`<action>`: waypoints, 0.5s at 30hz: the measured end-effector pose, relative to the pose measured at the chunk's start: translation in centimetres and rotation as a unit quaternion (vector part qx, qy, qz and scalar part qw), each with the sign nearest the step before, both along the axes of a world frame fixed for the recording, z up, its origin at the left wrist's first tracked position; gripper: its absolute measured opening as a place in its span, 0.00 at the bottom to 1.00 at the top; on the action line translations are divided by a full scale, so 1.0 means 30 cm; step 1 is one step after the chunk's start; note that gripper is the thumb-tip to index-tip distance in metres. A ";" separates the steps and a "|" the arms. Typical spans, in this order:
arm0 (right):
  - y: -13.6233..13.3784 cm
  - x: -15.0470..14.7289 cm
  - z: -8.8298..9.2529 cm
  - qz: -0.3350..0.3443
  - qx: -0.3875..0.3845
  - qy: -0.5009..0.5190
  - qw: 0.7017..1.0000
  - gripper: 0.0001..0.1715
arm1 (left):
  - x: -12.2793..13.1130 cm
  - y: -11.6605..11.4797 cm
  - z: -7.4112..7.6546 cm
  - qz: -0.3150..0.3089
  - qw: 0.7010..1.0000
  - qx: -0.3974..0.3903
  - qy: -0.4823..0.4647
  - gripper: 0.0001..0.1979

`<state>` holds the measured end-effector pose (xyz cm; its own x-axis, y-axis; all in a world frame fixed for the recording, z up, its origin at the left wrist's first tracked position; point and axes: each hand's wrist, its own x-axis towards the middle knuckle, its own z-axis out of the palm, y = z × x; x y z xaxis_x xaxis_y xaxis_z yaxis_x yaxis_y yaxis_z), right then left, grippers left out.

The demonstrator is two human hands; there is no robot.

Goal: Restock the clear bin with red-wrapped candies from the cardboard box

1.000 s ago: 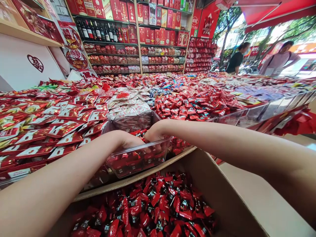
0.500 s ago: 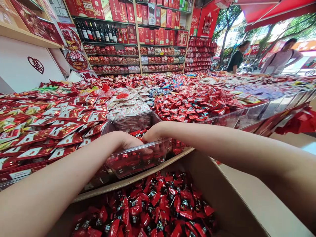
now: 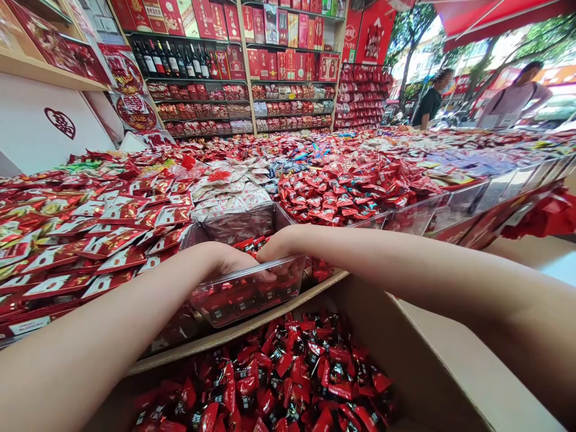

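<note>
Both of my hands reach down into a clear plastic bin [image 3: 252, 273] that holds red and black wrapped candies [image 3: 245, 300]. My left hand [image 3: 234, 261] is bent over the front rim, its fingers partly seen through the clear wall among the candies. Beside it, my right hand [image 3: 281, 243] dips in from the right, its fingers hidden behind the left hand and the candies. Whether either hand grips any candy cannot be made out. Just below the bin stands an open cardboard box [image 3: 432, 366] with many more of the same wrapped candies [image 3: 288, 372].
Heaped snack packets [image 3: 112, 234] lie left of the bin, white packets [image 3: 234, 189] behind it, red-wrapped sweets [image 3: 333, 189] to the right. Clear dividers [image 3: 414, 213] edge the display. Shelves [image 3: 249, 72] line the back. Two people, one in a dark shirt [image 3: 429, 105], stand at right.
The view has shifted slightly, so the shelves and snacks sit a little further left. My hands stay in the bin, with only slight movement.
</note>
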<state>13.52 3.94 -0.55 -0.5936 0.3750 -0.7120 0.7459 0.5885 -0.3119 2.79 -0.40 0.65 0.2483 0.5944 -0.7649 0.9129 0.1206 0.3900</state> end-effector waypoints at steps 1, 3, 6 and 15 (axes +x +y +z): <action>-0.002 0.000 -0.003 -0.008 0.001 0.003 1.000 0.12 | 0.000 -0.001 0.001 0.005 1.000 -0.011 -0.005 0.18; -0.005 -0.005 -0.009 -0.031 -0.005 0.017 0.999 0.10 | -0.002 0.000 0.001 0.013 0.999 -0.038 -0.018 0.18; -0.022 -0.013 0.010 -0.040 0.076 0.062 0.994 0.08 | -0.012 0.008 -0.006 0.021 0.998 -0.057 -0.031 0.17; -0.300 0.194 0.159 0.075 0.125 0.310 0.940 0.14 | -0.009 0.006 -0.004 0.015 0.997 -0.066 -0.031 0.14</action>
